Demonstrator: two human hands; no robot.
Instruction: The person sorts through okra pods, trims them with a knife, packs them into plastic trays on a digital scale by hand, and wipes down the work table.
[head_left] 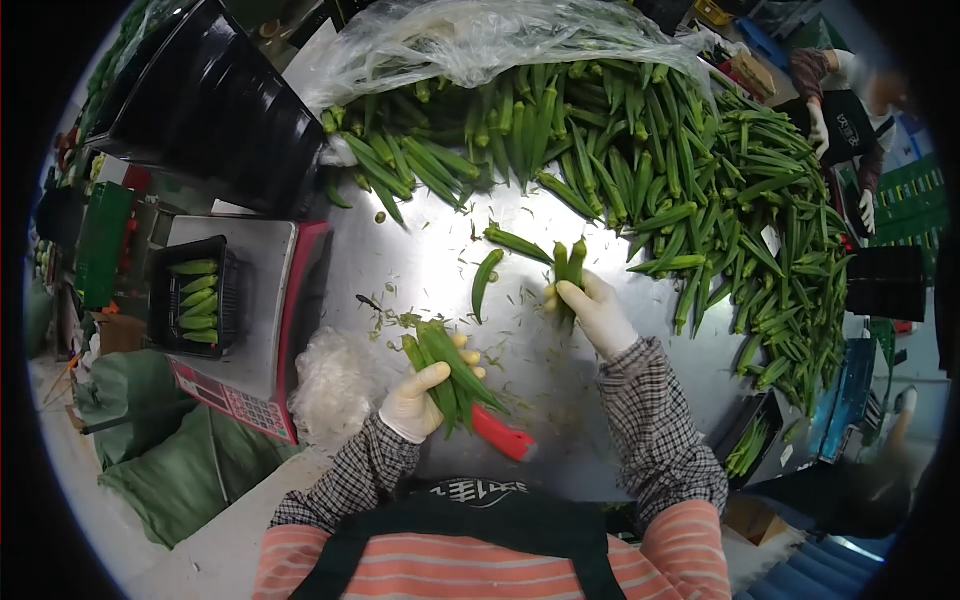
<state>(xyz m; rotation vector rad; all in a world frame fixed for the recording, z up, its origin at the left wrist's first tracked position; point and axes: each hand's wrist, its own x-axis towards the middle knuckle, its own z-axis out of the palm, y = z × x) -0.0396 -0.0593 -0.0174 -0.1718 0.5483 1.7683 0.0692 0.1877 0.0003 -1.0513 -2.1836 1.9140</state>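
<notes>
My left hand (425,392), in a white glove, is closed around a bunch of several green okra pods (447,372). Just below it a red-handled tool (503,434) lies on the metal table, its other end hidden under the bunch. My right hand (590,305), gloved too, grips okra pods (569,262) with their stem ends pointing away from me; how many is partly hidden by the fingers. Close to that hand, one loose okra pod (518,243) lies with its end near the held ones, and a curved pod (486,284) lies to its left.
A big okra heap (640,150) fills the table's back and right, partly under clear plastic (480,40). On the left, a scale (255,300) bears a black tray (225,330) of okra, beside crumpled plastic (335,390). Another person (845,120) stands at the far right.
</notes>
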